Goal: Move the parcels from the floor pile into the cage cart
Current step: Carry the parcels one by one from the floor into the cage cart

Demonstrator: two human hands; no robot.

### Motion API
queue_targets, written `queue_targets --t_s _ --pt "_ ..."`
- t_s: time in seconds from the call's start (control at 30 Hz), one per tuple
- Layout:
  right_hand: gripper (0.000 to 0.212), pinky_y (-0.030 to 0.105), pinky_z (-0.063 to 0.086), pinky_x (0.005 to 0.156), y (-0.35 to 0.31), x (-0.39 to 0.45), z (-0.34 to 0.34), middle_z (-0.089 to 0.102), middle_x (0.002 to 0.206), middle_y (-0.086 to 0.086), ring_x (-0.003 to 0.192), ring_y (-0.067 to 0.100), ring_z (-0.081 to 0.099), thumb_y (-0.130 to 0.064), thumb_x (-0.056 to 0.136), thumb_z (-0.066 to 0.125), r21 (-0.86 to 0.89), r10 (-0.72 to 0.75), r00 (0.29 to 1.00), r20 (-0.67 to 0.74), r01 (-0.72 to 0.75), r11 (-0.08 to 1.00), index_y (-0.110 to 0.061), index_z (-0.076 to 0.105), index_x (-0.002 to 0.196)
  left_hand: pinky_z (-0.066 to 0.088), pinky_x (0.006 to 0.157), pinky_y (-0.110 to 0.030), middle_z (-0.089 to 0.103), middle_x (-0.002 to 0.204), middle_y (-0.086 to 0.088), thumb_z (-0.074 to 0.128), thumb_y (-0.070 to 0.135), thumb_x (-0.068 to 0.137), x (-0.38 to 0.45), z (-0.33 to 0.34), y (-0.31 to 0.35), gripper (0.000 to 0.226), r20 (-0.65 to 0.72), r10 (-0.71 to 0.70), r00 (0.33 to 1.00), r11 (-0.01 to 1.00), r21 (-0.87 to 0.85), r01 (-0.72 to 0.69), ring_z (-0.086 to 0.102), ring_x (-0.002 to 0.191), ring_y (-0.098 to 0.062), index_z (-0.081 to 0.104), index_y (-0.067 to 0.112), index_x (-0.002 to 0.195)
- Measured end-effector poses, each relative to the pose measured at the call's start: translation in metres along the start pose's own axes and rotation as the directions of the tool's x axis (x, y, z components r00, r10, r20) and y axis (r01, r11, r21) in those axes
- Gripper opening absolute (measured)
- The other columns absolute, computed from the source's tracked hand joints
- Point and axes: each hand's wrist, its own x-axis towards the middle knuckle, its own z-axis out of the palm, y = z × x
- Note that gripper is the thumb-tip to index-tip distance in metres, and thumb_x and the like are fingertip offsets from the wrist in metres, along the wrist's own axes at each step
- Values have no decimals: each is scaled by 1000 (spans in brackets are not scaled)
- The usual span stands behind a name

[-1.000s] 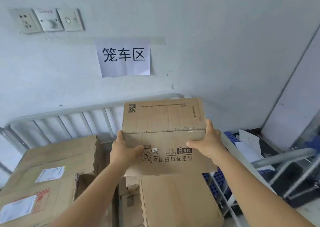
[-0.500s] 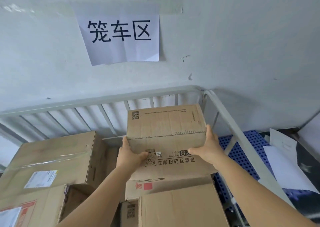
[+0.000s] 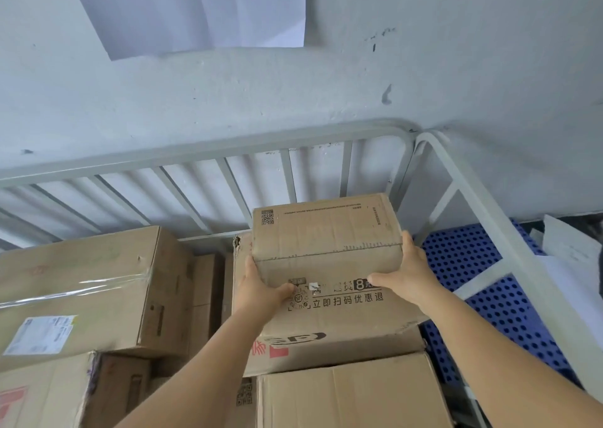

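A brown cardboard parcel (image 3: 326, 241) with a QR code and black printed text is held between both hands inside the grey metal cage cart (image 3: 208, 148). My left hand (image 3: 261, 289) grips its left side, thumb on the near face. My right hand (image 3: 408, 274) grips its right side, thumb across the print. The parcel sits low over another carton (image 3: 329, 339) with red marking, near the cart's back right corner; whether it rests on that carton is unclear.
A large taped carton (image 3: 85, 290) with a white label fills the cart's left side. More cartons (image 3: 349, 395) lie stacked in front. A blue perforated pallet (image 3: 483, 284) and white papers (image 3: 567, 254) lie right of the cart's side rail (image 3: 483, 218). A paper sign (image 3: 202, 9) hangs on the wall.
Both hands carried the parcel forward and down into the cart, toward the back right corner above the stacked cartons. The view moved closer and tilted down.
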Motion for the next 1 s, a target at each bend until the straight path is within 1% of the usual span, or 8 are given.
queue_targets --t_s 0.1,0.37,0.5,0.57,0.63,0.73,0.9,1.0 --pt "130 47 24 117 8 11 7 5 160 4 146 26 19 -30 70 86 -31 27 1000 6 -27 999 -26 -11 156 58 78 -44 57 126 -1 83 40 66 6 7 -4 109 14 -13 1000 998 58 12 64 98 -25 11 39 148" --pt "127 46 21 116 16 26 14 0 162 4 147 26 16 -26 73 85 -42 41 999 -11 -41 998 -25 -12 156 56 83 -47 53 133 -1 82 45 65 7 14 -8 106 -13 10 1000 997 74 -9 62 104 -26 13 41 146" --pt "124 52 21 118 16 11 16 -4 163 0 149 27 13 -34 77 81 -106 29 999 -34 -32 994 -25 -15 154 52 88 -37 32 150 -1 76 40 78 -11 13 -3 104 -9 62 998 974 218 -58 52 120 -26 6 27 153" --pt "121 54 22 117 15 -5 17 -6 164 0 150 26 11 -44 78 77 -220 4 998 -68 -19 975 -23 -16 154 50 90 -35 21 156 1 72 38 81 -26 10 3 100 4 112 994 939 327 -107 47 125 -26 5 23 154" --pt "120 53 21 117 11 -26 18 -7 164 0 151 24 7 -52 79 73 -334 -38 995 -93 4 943 -22 -15 155 47 98 -39 15 159 4 69 41 81 -42 5 7 98 31 166 986 898 409 -164 42 131 -27 7 24 154" --pt "119 52 18 118 6 -64 17 -10 164 0 151 24 2 -54 80 70 -442 -119 989 -84 69 894 -21 -17 155 32 113 -42 7 161 6 66 44 84 -73 -3 11 97 110 251 962 809 522 -271 21 144 -22 3 23 154" --pt "112 51 9 119 4 -134 11 -15 163 0 151 25 -5 -48 86 66 -534 -200 976 -84 126 836 -23 -21 153 16 120 -39 10 160 4 61 44 88 -129 -13 18 88 212 432 877 639 614 -463 7 148 -19 7 21 154" --pt "109 50 9 119 11 -183 8 -14 164 0 151 25 -4 -46 88 64 -555 -216 968 -127 111 824 -24 -20 153 10 120 -35 9 160 4 56 41 92 -169 -15 15 82 303 522 797 498 650 -574 3 148 -18 7 21 154"
